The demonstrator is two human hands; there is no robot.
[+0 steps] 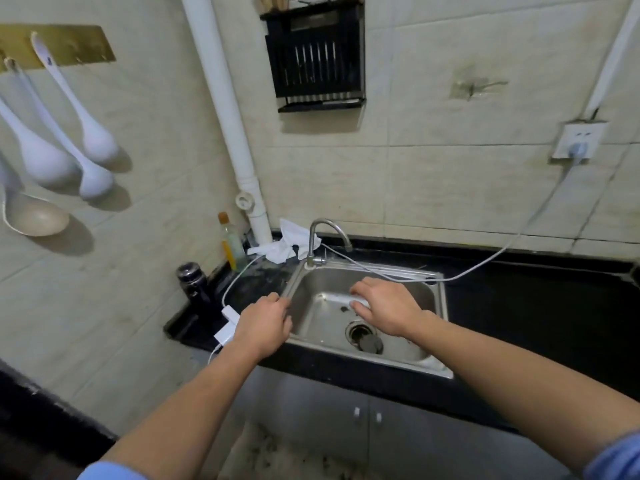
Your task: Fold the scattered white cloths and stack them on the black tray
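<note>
From the head view I have both hands low over the steel sink (440, 299). The left hand (265, 327) sits at the sink's left rim with its fingers (277, 299) curled down. Their tips are hidden, so I cannot tell whether they grip anything or just rest on the edge. The right hand (388, 306) hovers inside the basin, fingers spread and only lightly bent, thumb held apart. A pale strip shows between thumb and fingertips, and I cannot tell if it is pinched or only lies beneath. The white cloth (282, 244) lies crumpled on the black counter (536, 306), beyond the left fingertips and well apart from both hands, touching the wall just left of the faucet (329, 233). The drain (363, 336) is just below the right thumb. Just left of the left knuckles lie white adapters (228, 323), their cable (485, 261) running past the right fingertips toward a wall socket (578, 140). Farther beyond the left fingers stand a bottle (230, 242) and a dark flask (192, 278).
</note>
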